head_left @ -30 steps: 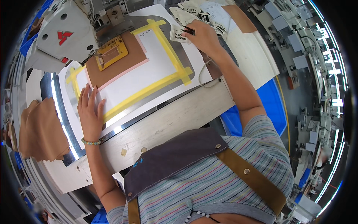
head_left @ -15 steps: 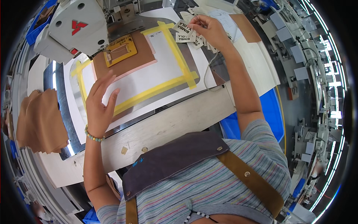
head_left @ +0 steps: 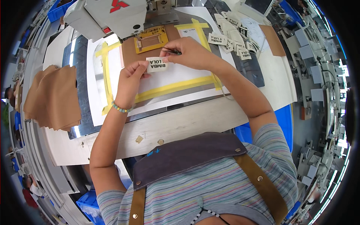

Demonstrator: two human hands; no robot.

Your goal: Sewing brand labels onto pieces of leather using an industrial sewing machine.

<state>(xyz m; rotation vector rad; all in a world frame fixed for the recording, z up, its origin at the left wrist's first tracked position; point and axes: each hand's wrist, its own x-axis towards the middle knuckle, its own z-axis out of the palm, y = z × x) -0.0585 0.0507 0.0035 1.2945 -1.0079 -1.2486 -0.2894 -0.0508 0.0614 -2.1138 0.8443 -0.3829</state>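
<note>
My left hand (head_left: 133, 77) pinches the left edge of a small white label with black printing (head_left: 157, 65). My right hand (head_left: 189, 54) grips dark tweezers (head_left: 174, 51) and has its thumb at the label's upper right. Both hands are over a brown panel (head_left: 132, 53), below a yellow plate (head_left: 164, 40) with a small metal frame. The panel lies on a white sheet bordered with yellow tape (head_left: 170, 83), beneath the head of a white sewing machine (head_left: 108, 13). A loose pile of similar labels (head_left: 228, 32) lies to the right of the taped sheet.
A stack of brown pieces (head_left: 50, 97) lies at the left of the pale worktable (head_left: 191, 114). A brown board (head_left: 273, 39) is at back right. Blue bins (head_left: 281, 123) sit below the table. Other people and machines appear at the rims.
My right hand has moved left from the label pile, bringing a label over the brown panel. My left hand has risen from the sheet and closed on that label's edge.
</note>
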